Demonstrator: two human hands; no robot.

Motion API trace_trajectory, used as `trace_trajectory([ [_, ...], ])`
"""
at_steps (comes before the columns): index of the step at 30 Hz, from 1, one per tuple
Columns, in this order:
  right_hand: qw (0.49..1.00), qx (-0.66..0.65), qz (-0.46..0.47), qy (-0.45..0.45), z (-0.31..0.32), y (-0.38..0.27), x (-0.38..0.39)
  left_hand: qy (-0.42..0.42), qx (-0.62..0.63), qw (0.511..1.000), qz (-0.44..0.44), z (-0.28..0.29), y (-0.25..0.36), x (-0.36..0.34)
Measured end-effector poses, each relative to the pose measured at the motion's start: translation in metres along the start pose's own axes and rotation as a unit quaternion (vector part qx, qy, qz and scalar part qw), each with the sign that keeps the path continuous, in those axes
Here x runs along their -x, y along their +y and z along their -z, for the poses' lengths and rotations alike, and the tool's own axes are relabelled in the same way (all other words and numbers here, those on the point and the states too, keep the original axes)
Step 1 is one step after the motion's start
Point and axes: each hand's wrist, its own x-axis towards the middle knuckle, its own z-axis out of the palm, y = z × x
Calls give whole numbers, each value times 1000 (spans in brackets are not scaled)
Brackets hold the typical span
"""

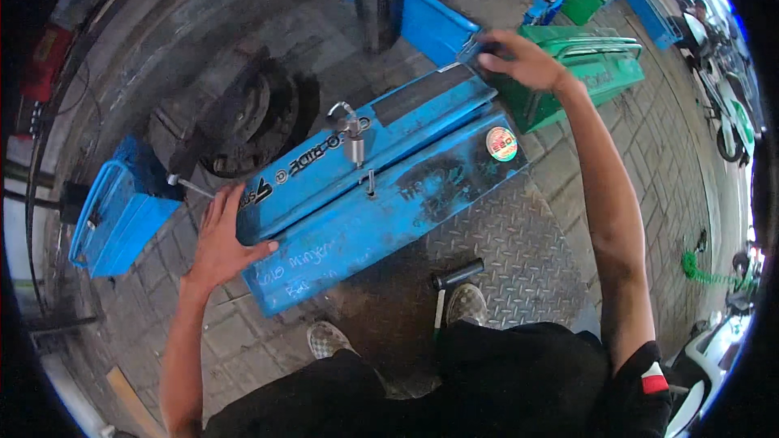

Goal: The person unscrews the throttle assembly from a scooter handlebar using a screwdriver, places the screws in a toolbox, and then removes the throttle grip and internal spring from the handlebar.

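Observation:
A long blue metal toolbox (381, 203) with two lid halves lies in front of me, scuffed and marked with stickers and handwriting. My left hand (223, 243) rests on its left end, fingers spread over the lid and thumb on the front half. At the far right corner is my right hand (523, 61), slightly blurred, its fingers curled around something dark that I cannot make out. A silver padlock-like fitting (353, 142) with a curved shackle lies on the lid. Near it, a small metal peg (372, 182) stands up from the front half.
A hammer (458, 274) lies by my foot on a diamond-plate floor panel (535, 255). Another blue toolbox (134, 215) is at left, a green one (596, 69) beyond my right hand, more behind. A dark post (373, 0) stands at the back. Motorbikes (722, 89) line the right.

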Motion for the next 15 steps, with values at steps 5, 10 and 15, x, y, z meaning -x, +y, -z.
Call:
trace_trajectory([
  [5, 935, -332, -98, 73, -89, 23, 121, -15, 133, 989, -61, -10, 26, -66],
  [10, 831, -442, -108, 319, -174, 8, 155, -193, 383, 903, -13, -18, 78, -177],
  [15, 649, -516, -60, 556, -182, -18, 98, -155, 370, 916, -20, -22, 116, -176],
])
